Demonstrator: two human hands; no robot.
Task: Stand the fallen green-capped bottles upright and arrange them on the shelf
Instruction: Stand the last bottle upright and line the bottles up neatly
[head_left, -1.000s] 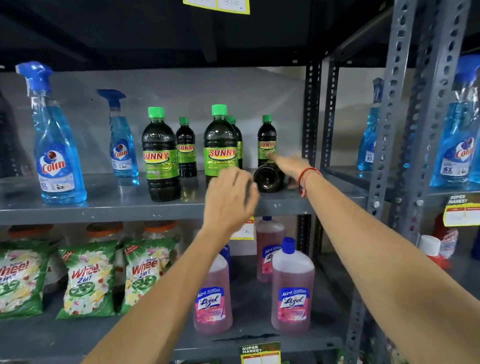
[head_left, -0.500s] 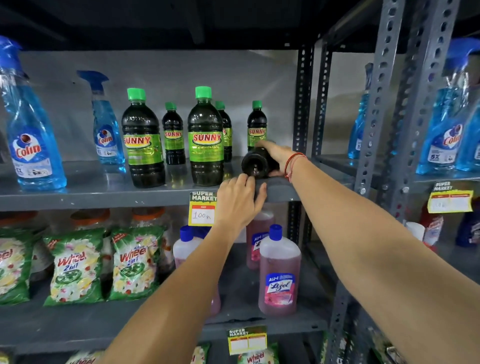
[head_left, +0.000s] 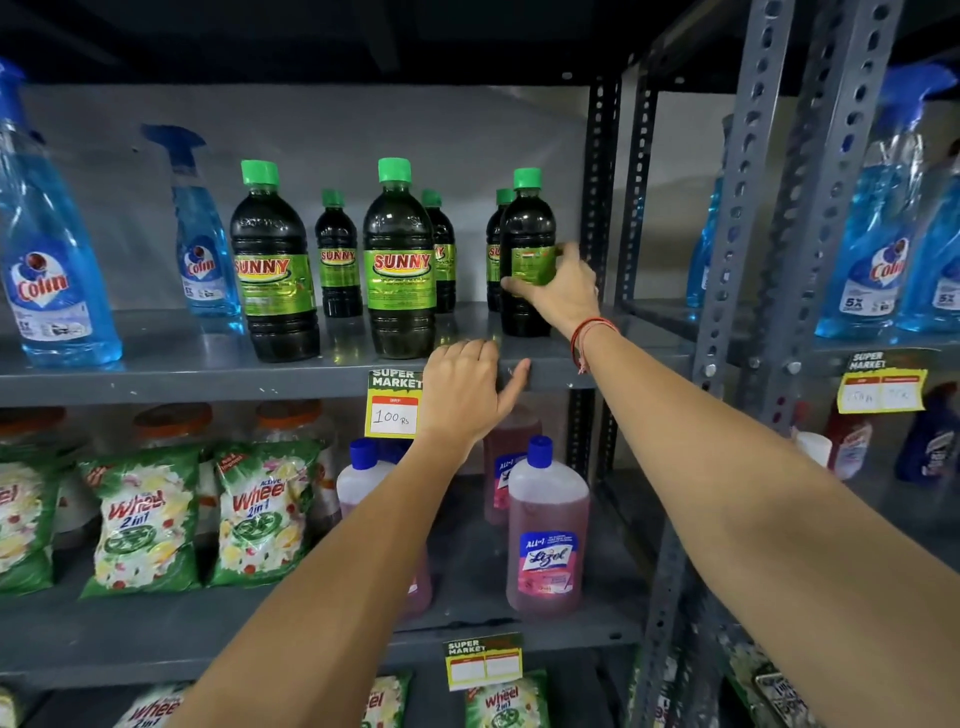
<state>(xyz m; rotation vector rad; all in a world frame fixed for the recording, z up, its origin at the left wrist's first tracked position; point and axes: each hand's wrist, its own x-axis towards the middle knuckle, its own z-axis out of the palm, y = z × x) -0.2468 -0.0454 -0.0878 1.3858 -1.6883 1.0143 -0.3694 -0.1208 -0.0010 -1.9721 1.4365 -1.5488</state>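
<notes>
Fingers of the right hand wrap the upright green-capped bottle.

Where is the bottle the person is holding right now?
The held bottle stands upright at the right end of the upper shelf, gripped by the right hand, just in front of another green-capped bottle.

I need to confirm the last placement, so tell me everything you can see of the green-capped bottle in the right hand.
The bottle stands upright at the right end of the shelf, close to the slotted upright post. It looks like clear plastic filled with very dark liquid, with a bright green screw cap and a green label turned partly away. The right hand wraps its lower label in a closed grip. Its base appears to rest on the shelf. A smaller bottle stands just behind it.
</notes>
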